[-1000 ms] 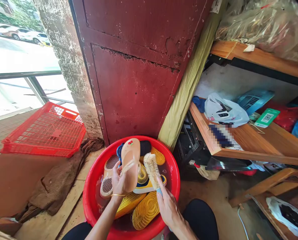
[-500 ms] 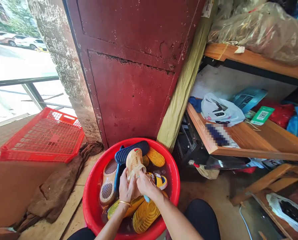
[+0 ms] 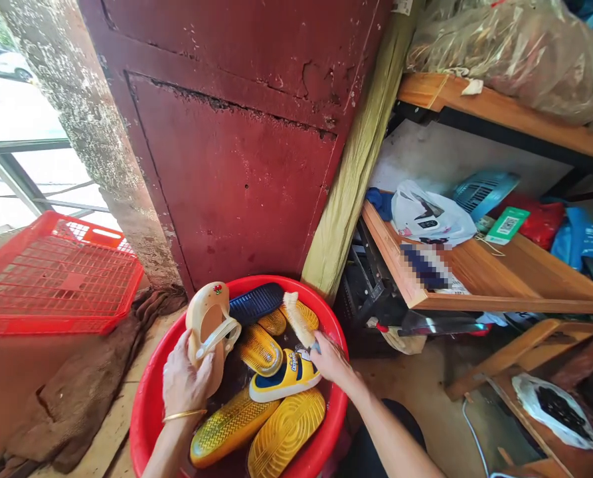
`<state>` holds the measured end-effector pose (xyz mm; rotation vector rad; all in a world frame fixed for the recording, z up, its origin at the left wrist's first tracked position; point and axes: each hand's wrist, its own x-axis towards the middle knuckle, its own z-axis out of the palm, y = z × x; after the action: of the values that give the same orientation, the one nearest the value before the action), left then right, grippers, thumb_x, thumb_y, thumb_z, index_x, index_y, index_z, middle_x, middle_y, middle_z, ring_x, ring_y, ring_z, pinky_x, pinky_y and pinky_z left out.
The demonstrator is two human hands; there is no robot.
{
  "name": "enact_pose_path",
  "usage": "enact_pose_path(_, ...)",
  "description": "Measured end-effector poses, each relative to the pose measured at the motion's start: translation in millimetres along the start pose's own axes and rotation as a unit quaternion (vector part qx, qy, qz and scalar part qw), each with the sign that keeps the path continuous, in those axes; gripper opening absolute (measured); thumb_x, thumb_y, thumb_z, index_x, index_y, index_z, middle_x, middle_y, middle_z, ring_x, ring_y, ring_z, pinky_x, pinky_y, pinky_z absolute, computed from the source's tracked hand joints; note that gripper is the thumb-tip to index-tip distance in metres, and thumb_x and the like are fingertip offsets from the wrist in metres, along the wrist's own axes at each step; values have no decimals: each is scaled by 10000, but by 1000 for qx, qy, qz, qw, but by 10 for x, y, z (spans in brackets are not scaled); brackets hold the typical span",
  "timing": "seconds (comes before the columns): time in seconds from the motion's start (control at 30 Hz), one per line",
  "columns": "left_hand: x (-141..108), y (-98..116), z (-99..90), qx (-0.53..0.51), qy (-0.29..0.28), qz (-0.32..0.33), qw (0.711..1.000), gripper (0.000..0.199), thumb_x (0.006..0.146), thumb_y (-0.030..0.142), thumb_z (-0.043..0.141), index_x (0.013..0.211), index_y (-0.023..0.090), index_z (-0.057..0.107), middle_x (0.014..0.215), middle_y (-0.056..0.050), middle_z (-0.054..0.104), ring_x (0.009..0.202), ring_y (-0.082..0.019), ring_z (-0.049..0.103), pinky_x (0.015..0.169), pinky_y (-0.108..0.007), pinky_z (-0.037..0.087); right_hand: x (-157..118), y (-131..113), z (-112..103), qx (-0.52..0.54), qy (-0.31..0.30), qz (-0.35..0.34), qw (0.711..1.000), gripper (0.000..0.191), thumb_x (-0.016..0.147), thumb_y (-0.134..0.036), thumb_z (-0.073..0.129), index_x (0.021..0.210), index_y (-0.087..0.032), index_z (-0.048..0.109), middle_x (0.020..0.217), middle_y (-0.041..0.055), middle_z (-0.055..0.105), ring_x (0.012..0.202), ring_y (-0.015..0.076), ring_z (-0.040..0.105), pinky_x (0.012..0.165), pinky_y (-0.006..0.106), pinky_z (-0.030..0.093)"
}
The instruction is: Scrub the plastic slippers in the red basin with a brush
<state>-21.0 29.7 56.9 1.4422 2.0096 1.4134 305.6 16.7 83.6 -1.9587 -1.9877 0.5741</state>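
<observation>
My left hand is closed round a beige clog with a pale heel strap and a small red charm, held over the left side of the tub. In my right hand is a scrubbing brush, its pale bristles raised over the tub's right side. The red tub holds dark water and several shoes. Among them are a yellow clog with a white sole, yellow soles turned up, and a dark blue slipper at the back.
A red plastic crate stands at the left beside a brown cloth. Behind the tub is a dark red door. Wooden shelves at the right carry plastic bags and a blue fan-like object.
My hands have moved apart. The beige clog has gone left in my left hand and tilted, while the brush has come out to the right. The view has shifted slightly.
</observation>
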Motion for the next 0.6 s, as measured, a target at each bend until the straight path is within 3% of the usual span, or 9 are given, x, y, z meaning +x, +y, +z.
enact_pose_path(0.13,-34,40,-36,159,-32,72,984,857,868,517,442,1547,20,275,1553,-305,374,1421,-464,398,1118,-610,376,630,-29,90,-29,0,52,998,615,852,-159,553,1463,-151,480,1442,179,571,1316,282,551,1070,385,419)
enact_pose_path(0.23,-14,7,28,251,-107,22,962,820,890,571,391,1522,51,350,1625,-302,225,1388,-509,427,1038,-615,441,935,-20,210,-42,-22,72,996,937,776,-265,741,1588,-177,283,1582,221,393,1387,350,476,1094,444,398)
enact_pose_path(0.3,11,-47,86,304,-202,-39,930,713,904,577,378,1408,91,511,1609,-301,259,1300,-501,529,961,-598,489,1059,-1,296,-48,-39,87,994,1108,699,-279,823,1614,-180,206,1630,246,282,1416,397,427,1104,490,386)
enact_pose_path(0.37,19,-101,139,345,-273,-62,896,620,924,549,372,1315,114,577,1571,-307,333,1245,-453,595,926,-548,509,1122,20,371,-50,-52,99,992,1120,683,-242,826,1615,-182,207,1645,249,236,1433,412,397,1120,514,365)
enact_pose_path(0.5,-27,-140,210,424,-309,-15,851,518,951,423,368,1314,103,555,1526,-307,410,1212,-371,638,935,-446,491,1113,72,410,-31,-72,112,991,1103,675,-211,806,1610,-172,220,1628,256,273,1451,402,368,1146,509,333)
enact_pose_path(0.6,-48,-141,253,442,-322,-11,837,497,957,428,370,1302,129,566,1500,-276,458,1163,-344,667,920,-414,491,1028,132,298,4,-92,119,989,1133,623,-283,845,1589,-179,262,1559,240,404,1446,402,374,1132,512,353)
